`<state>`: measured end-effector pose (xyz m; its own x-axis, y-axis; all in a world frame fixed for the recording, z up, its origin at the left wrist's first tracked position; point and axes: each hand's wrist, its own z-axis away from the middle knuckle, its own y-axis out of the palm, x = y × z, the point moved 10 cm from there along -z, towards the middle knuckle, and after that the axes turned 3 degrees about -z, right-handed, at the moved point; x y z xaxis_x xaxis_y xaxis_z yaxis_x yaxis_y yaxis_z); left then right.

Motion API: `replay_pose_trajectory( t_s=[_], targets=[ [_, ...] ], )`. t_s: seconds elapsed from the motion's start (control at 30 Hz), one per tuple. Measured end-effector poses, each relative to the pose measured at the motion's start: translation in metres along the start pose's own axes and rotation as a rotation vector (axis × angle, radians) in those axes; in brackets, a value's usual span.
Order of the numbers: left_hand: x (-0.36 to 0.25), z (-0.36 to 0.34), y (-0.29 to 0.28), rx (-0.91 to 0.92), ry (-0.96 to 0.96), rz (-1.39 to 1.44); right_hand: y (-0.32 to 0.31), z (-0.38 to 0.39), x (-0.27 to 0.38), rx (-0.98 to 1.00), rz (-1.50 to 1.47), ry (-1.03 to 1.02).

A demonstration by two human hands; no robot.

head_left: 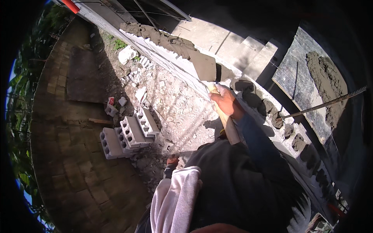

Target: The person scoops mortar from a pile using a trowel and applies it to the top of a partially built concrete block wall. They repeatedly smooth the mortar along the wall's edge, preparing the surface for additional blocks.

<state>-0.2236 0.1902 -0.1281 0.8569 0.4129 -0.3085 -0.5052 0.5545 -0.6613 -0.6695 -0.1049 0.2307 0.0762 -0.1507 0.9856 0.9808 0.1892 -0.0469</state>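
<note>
My right hand is closed around a flat strip of pale wood beside the top of a block wall. The strip's upper end comes close to a grey, smooth-faced mass of mortar. Rough wet mortar runs on from there along the wall toward the upper left. Lumps of mortar fill several holes in the wall's top, below and right of this hand. My left hand hangs low by my body over the rubble; its fingers are too small and shaded to make out.
Hollow blocks lie piled on rubble left of the wall. A board with a mortar heap is at the right. A steel bar slants across it. Concrete steps lie beyond; another block wall curves along the left.
</note>
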Motion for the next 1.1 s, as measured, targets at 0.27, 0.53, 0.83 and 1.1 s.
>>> replay_pose_trajectory(
  t_s=[0.27, 0.53, 0.83, 1.1],
  targets=[
    [-0.070, -0.006, 0.069, 0.143, -0.155, 0.522, -0.074, 0.287, 0.006, -0.106, 0.743, -0.163],
    [-0.123, 0.024, 0.142, 0.394, 0.077, 0.223, -0.170, 0.501, 0.073, -0.438, 0.913, 0.137],
    [-0.174, 0.072, 0.199, 0.255, 0.043, 0.368, -0.498, 0.569, 0.135, -0.881, 1.346, 0.262],
    [-0.219, 0.189, 0.268, 0.198, -0.258, 0.491, -0.883, 0.481, -0.006, -0.801, 1.390, 0.461]
  ],
)
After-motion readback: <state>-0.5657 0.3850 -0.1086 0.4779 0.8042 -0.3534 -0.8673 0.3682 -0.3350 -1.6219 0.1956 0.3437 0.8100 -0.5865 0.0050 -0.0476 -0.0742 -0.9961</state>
